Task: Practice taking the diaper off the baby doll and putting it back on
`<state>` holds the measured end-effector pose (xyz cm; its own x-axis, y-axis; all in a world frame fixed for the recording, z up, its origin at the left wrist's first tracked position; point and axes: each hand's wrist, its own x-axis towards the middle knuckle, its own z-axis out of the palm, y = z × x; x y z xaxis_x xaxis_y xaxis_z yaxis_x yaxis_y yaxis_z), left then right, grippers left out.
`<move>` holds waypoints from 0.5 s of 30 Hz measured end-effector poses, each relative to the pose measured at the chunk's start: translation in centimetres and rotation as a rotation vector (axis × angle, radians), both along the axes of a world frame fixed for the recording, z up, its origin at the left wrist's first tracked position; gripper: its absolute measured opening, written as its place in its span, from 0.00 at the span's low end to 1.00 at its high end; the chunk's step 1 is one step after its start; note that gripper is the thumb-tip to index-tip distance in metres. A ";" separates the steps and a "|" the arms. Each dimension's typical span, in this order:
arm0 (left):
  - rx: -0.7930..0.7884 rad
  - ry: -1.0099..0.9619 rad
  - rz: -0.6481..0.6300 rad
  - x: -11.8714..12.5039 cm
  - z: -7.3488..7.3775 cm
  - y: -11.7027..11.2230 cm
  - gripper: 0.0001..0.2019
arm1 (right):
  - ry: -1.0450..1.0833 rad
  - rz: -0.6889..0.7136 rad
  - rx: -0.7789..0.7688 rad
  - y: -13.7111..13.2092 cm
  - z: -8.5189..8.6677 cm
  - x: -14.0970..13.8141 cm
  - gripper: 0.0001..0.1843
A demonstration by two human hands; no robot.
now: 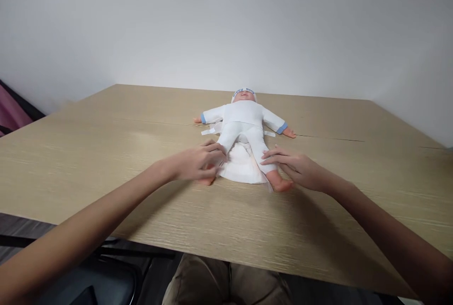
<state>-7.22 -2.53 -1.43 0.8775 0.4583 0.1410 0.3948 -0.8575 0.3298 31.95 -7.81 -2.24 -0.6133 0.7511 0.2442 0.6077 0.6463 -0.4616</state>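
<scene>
A baby doll (244,114) in a white suit with blue cuffs and a printed white cap lies on its back, its head away from me. Beneath its hips and between its spread legs is an unfolded white diaper (242,166), with side tabs showing at both sides of the waist. My left hand (203,158) is at the doll's leg on the left, fingers curled and partly blurred; what they grip, if anything, is hidden. On the other leg, just above the bare foot, the outstretched fingers of my right hand (292,166) rest against the white trouser.
The doll lies on a wooden table (141,107) with a seam running across it. A white partition (226,31) stands behind. A dark chair (99,279) is below the front edge at left, and a purple and black item (14,109) is at the far left.
</scene>
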 end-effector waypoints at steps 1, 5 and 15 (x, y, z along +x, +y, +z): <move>0.027 0.005 0.032 0.5 -0.1 -0.3 0.16 | -0.016 -0.021 -0.007 -0.5 0.2 -0.5 0.22; 0.130 0.018 0.108 1.9 -1.2 -0.9 0.24 | -0.134 -0.133 0.140 -2.8 -0.8 -3.4 0.32; -0.120 -0.285 0.319 3.2 2.0 2.4 0.12 | 0.020 -0.376 0.200 2.1 0.0 -5.0 0.17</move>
